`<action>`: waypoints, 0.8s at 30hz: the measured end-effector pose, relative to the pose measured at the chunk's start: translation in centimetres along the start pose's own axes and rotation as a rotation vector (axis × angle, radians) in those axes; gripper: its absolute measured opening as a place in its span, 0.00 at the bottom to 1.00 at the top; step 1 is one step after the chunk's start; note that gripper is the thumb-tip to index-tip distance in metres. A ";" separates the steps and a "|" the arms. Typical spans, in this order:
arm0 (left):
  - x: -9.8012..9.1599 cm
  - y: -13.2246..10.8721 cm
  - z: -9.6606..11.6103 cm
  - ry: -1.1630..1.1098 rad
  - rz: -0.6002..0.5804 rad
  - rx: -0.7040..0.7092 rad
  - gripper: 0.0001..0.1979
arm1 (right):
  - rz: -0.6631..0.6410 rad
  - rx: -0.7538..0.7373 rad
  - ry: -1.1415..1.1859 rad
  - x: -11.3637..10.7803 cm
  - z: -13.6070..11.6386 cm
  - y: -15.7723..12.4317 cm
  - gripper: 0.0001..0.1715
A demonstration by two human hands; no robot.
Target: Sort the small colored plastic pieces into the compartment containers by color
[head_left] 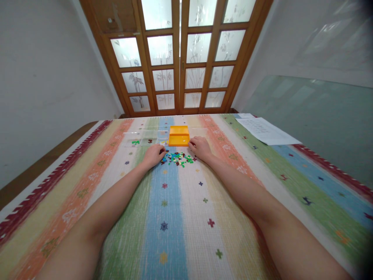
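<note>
A pile of small coloured pieces is flanked by the left hand and right hand; whether their curled fingers grasp anything cannot be told.

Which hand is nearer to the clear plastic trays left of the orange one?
Left. The left hand rests just in front of the clear plastic trays; the right hand lies past the orange tray, on its far side.

Two bare forearms come in from the lower corners of the frame. Left hand and right hand at centre, both bare too.
</note>
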State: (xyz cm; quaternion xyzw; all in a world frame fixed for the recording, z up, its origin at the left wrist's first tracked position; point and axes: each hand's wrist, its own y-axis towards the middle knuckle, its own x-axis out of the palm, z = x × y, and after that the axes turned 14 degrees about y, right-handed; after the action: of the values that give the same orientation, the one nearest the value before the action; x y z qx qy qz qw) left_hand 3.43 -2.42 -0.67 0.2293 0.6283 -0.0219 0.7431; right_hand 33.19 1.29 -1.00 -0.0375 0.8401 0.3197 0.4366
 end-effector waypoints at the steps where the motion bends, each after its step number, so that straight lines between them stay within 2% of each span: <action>1: 0.0 0.0 0.0 0.009 -0.001 0.004 0.06 | 0.000 -0.004 -0.001 0.0 0.0 0.0 0.12; 9: 0.0 -0.1 0.2 -0.041 0.042 0.009 0.06 | 0.001 -0.016 0.012 0.0 0.0 0.0 0.13; 14: 0.2 0.1 0.0 -0.189 0.100 -0.126 0.05 | 0.001 -0.014 0.020 0.0 0.0 -0.1 0.12; 24: 1.9 1.1 -2.3 -0.578 0.208 -0.324 0.06 | 0.004 -0.018 0.024 0.2 0.2 -0.1 0.12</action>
State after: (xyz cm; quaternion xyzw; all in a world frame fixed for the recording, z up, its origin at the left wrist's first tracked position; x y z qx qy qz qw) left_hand 2.08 -0.11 -2.31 0.1557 0.3604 0.0899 0.9153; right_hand 33.22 1.37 -1.22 -0.0437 0.8423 0.3278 0.4257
